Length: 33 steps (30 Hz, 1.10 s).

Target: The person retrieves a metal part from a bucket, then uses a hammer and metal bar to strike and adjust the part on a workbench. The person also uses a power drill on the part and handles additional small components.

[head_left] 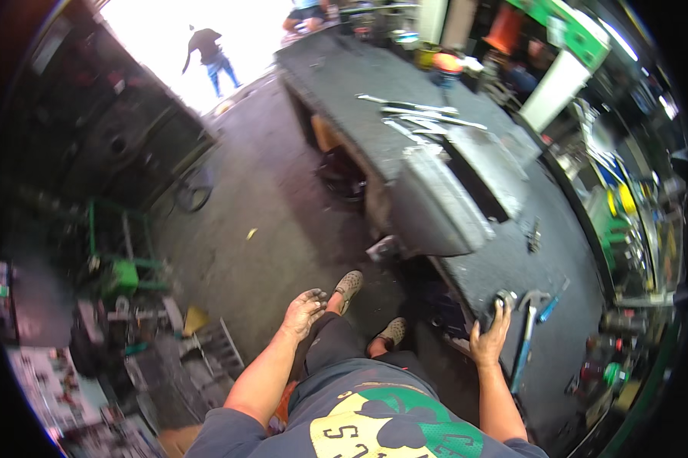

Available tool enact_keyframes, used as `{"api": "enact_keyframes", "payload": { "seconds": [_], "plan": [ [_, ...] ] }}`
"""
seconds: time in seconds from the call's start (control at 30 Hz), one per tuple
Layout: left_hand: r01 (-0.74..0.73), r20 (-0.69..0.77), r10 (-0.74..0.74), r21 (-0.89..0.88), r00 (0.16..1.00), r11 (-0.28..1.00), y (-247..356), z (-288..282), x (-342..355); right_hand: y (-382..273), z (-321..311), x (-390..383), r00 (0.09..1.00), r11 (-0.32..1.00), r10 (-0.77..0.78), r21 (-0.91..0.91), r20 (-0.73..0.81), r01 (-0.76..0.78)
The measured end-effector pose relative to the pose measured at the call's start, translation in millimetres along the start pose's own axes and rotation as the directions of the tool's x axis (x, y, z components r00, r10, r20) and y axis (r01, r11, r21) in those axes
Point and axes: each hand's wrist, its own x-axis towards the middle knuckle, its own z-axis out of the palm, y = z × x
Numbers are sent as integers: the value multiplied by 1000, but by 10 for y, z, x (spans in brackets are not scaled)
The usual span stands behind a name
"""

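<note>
My left hand (304,311) hangs in the air over the floor, fingers loosely bent and apart, holding nothing. My right hand (490,332) is at the near edge of the dark workbench (478,271), its fingers on a small dark object with a metal end (506,298), partly hidden. Just right of it lie a blue-handled tool (524,351), a metal clamp-like tool (535,300) and a small blue tool (550,305). Farther up the bench are a bent sheet-metal piece (436,202), several wrenches and bars (428,114), and small metal fittings (533,237).
A dark cabinet (92,122), green metal frame (122,237) and cluttered scrap (153,359) line the left. A black hose loop (193,195) lies on the concrete floor (237,206). One person (206,53) stands in the bright doorway, another (306,15) behind the bench. Shelves (619,198) crowd the right.
</note>
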Motion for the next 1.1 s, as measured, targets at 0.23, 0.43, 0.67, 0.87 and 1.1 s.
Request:
{"api": "enact_keyframes", "payload": {
  "seconds": [0.23, 0.43, 0.67, 0.87, 1.1],
  "plan": [
    [-159, -186, 127, -170, 974, 972, -103, -1389, -379, -879, 1001, 45, 843, 949, -312, 181, 438, 257],
    [258, -558, 174, 609, 812, 750, -839, -2562, -535, -1374, 1568, 289, 719, 973, -182, 19, 671, 229],
    [443, -597, -19, 573, 802, 690, -1292, -3879, -1223, -2519, 2333, 592, 446, 937, 91, -228, 891, 265],
    [534, -746, -79, 394, 661, 748, -1052, -4958, -1372, -3766, 2992, 747, 448, 960, -74, -59, 891, 274],
    [310, -693, 185, 523, 696, 794, 186, -5233, -783, -4522, 3157, 821, 427, 936, -281, 149, 859, 318]
  ]
}}
